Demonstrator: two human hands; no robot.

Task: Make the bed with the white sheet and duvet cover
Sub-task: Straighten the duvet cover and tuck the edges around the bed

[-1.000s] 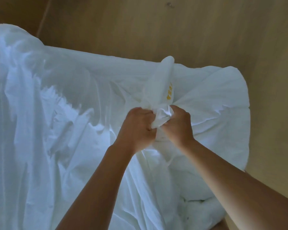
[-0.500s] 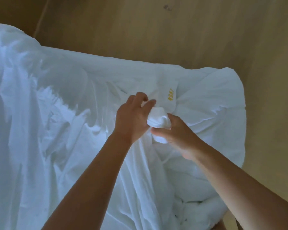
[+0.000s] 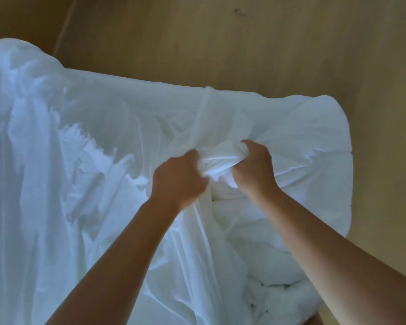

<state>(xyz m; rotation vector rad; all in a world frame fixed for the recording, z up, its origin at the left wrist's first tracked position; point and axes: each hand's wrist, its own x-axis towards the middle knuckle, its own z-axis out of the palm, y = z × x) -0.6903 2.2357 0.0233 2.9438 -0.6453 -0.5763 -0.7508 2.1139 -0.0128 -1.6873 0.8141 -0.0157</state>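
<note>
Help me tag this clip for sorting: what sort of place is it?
Most likely a bedroom. The left hand and right hand grip a bunched white duvet cover; a puffy duvet lies beneath it, and wood-toned flooring shows beyond.

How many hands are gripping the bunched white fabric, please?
2. The left hand grips the left end of the bunched white fabric, the right hand its right end; no others show.
</note>
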